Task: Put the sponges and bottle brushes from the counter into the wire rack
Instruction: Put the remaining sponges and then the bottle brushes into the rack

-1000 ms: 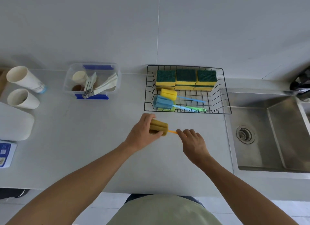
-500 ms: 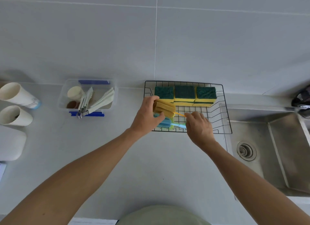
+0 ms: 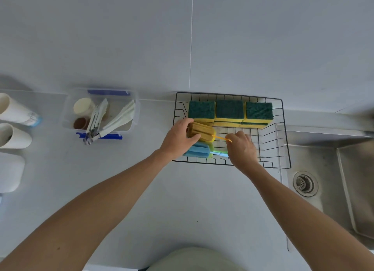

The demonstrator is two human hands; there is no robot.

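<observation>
Head view. The wire rack [image 3: 283,133] sits right of centre, its back edge against the tiled wall [image 3: 263,38] and its right edge just beside the steel sink [image 3: 323,179]. It is thin black wire in an open grid with low sloping sides. Three sponges [image 3: 229,112], dark green scouring tops over yellow foam, lie in a row along its back; more show beneath them. The right half of the rack floor is bare.

The left hand [image 3: 178,138] reaches over the rack's left edge and is closed around the ribbed tan foam head of a brush [image 3: 203,131]. The right hand [image 3: 241,147] is over the middle of the rack, fingers pinched on the brush's thin orange handle. The brush lies level across the rack's left part; whether it touches the wire I cannot tell. Just below it in the frame, a blue brush [image 3: 197,151] lies along the rack's front edge, with a green one partly hidden under it.

The pale smooth bench [image 3: 182,200] is bare in the lower middle of the frame. At upper left a clear box [image 3: 66,117] with blue clips holds tongs and small cups. Two white cups [image 3: 14,125] lie at the far left edge.
</observation>
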